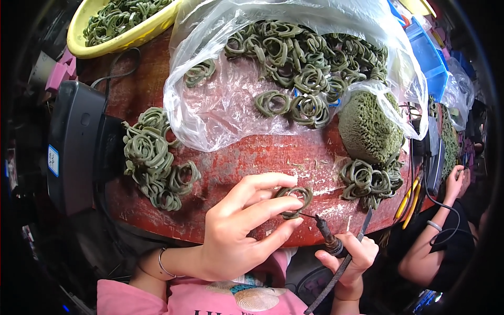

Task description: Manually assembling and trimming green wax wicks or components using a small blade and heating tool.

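Observation:
My left hand (236, 228) pinches a small olive-green ring piece (306, 194) between thumb and fingers, just above the table's near edge. The piece looks like several thin loops set together. My right hand (354, 257) is closed around a dark soldering-iron-like pen (324, 230), whose thin metal tip reaches the lower side of the ring piece; whether it touches cannot be made out. In the same hand, a long, flat, dark grey file-like blade (334, 276) slants past the pen, its pointed end upward. A thin pale sliver also sticks up by my right fingers.
Green ring pieces lie heaped at left (149, 152), at right (370, 181) and on a clear plastic bag (194, 118). A porous green block (365, 126), black device (76, 136), yellow basin (79, 47), yellow-handled tool (412, 205) and blue bins (425, 58) surround them. Another person's arm (443, 215) is at right.

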A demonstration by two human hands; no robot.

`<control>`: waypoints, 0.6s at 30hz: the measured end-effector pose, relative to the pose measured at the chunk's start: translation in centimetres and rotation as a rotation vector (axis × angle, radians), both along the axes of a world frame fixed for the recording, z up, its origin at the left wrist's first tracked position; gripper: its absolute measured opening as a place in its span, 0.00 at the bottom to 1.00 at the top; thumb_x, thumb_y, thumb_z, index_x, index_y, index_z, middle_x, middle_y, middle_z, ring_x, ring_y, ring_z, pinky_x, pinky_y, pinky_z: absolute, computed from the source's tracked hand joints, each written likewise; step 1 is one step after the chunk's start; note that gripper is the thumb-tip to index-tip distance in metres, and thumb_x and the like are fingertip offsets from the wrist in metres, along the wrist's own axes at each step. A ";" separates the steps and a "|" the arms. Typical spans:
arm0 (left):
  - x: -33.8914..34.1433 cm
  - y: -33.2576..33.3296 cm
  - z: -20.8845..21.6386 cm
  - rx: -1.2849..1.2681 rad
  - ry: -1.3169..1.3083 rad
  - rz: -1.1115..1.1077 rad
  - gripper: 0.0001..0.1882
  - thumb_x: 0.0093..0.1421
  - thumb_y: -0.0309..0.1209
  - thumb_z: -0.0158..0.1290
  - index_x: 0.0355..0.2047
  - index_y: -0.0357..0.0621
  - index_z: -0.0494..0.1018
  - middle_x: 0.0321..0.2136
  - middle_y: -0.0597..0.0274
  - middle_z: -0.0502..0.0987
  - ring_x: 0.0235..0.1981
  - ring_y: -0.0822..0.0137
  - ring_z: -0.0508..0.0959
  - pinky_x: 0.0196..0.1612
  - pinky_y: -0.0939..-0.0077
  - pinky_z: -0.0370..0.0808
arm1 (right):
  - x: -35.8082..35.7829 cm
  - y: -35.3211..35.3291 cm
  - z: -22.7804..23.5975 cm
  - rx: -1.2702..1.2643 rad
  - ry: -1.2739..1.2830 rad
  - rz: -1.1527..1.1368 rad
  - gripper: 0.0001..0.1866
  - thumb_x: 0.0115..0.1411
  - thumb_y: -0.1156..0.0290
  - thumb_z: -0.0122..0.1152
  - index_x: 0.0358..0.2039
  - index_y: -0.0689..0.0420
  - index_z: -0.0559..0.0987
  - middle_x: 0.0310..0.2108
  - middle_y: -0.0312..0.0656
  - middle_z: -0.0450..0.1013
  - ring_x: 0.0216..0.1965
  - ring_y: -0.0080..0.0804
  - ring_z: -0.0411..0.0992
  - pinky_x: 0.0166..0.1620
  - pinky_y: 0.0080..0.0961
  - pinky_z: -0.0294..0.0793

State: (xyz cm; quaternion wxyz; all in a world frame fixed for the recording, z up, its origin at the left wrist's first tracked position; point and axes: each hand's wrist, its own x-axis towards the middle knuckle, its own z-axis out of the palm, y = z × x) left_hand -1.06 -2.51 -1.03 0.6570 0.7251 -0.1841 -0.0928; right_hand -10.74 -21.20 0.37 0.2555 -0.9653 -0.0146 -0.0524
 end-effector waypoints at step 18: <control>0.5 0.6 -0.5 0.003 0.011 -0.079 0.12 0.45 0.14 0.55 0.33 0.33 0.73 0.43 0.49 0.67 0.38 0.65 0.76 0.38 0.79 0.77 | 0.4 0.3 -0.6 0.037 -0.052 -0.012 0.18 0.37 0.58 0.71 0.19 0.58 0.75 0.12 0.37 0.69 0.13 0.30 0.69 0.18 0.22 0.67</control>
